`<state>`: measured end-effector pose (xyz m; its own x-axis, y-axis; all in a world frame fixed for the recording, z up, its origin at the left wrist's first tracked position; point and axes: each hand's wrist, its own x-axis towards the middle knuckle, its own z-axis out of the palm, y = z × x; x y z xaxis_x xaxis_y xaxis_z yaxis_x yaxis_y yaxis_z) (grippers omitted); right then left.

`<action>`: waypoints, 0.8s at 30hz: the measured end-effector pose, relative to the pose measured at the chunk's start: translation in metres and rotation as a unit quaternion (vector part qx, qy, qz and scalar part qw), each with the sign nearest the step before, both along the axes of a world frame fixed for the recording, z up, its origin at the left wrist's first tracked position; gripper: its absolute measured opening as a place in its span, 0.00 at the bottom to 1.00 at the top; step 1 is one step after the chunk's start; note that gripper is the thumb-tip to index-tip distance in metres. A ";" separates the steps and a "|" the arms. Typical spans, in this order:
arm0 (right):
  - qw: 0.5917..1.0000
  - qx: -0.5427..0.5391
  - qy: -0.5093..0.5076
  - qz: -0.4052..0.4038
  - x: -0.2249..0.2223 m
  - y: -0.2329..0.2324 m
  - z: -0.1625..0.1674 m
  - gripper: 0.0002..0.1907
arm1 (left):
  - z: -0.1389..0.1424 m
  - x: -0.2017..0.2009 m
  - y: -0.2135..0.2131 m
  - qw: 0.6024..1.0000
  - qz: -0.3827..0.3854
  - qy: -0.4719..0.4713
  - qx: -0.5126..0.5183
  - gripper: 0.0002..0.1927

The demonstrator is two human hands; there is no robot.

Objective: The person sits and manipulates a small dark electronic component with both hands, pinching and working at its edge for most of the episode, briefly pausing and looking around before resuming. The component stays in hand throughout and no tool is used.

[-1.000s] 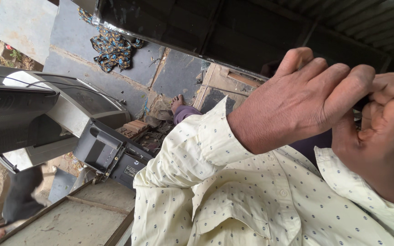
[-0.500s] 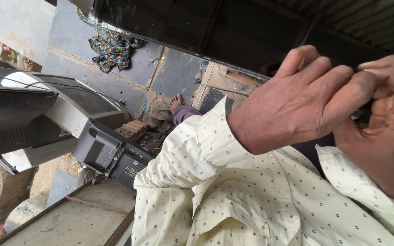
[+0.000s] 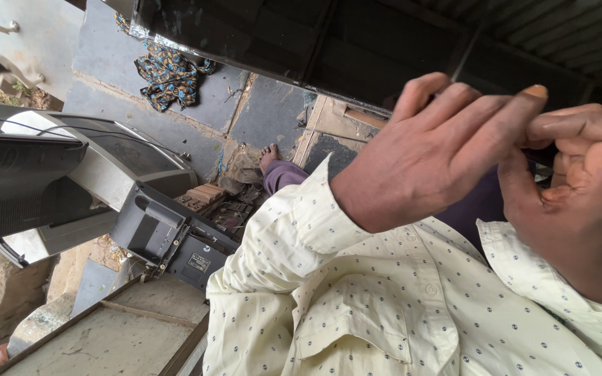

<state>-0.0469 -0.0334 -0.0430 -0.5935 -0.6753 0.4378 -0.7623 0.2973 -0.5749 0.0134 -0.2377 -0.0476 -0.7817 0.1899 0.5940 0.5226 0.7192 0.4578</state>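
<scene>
Left hand and right hand curl fingertip to fingertip; anything pinched between them is hidden. Probably best kept steady, close above the dotted shirt.

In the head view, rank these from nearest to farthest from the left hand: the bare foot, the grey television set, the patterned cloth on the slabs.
Measured from the left hand:
1. Bare foot, on the floor just beyond the cream dotted sleeve.
2. Patterned blue and yellow cloth, crumpled on the grey slabs, upper left.
3. Grey television set, at the left edge.
</scene>
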 end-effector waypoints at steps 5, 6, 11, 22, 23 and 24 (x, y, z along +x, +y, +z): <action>1.000 0.014 -0.012 0.001 -0.002 0.014 -0.008 0.25 | -0.012 0.005 0.001 0.999 0.025 0.004 -0.029 0.35; 1.000 0.006 -0.020 0.001 -0.002 0.017 -0.011 0.24 | -0.014 0.006 0.001 0.999 0.024 0.006 -0.032 0.35; 0.987 0.019 -0.111 -0.117 0.005 0.043 -0.019 0.08 | -0.018 0.008 0.000 0.999 0.024 0.000 -0.049 0.33; 0.958 0.140 -0.151 -0.198 0.030 0.067 0.004 0.06 | -0.014 0.031 0.022 0.992 -0.006 -0.046 0.121 0.35; 0.961 0.100 -0.181 -0.182 0.034 0.062 0.001 0.09 | -0.014 0.037 0.026 0.972 -0.052 -0.081 0.216 0.34; 0.979 -0.010 -0.173 -0.111 0.036 0.055 -0.006 0.10 | -0.015 0.043 0.032 0.939 -0.099 -0.115 0.309 0.32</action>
<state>-0.0109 0.0220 -0.0488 -0.8397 -0.5063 0.1966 -0.4389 0.4192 -0.7948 0.0566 -0.2062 -0.0630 -0.8884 0.0190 0.4587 0.4545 0.1778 0.8728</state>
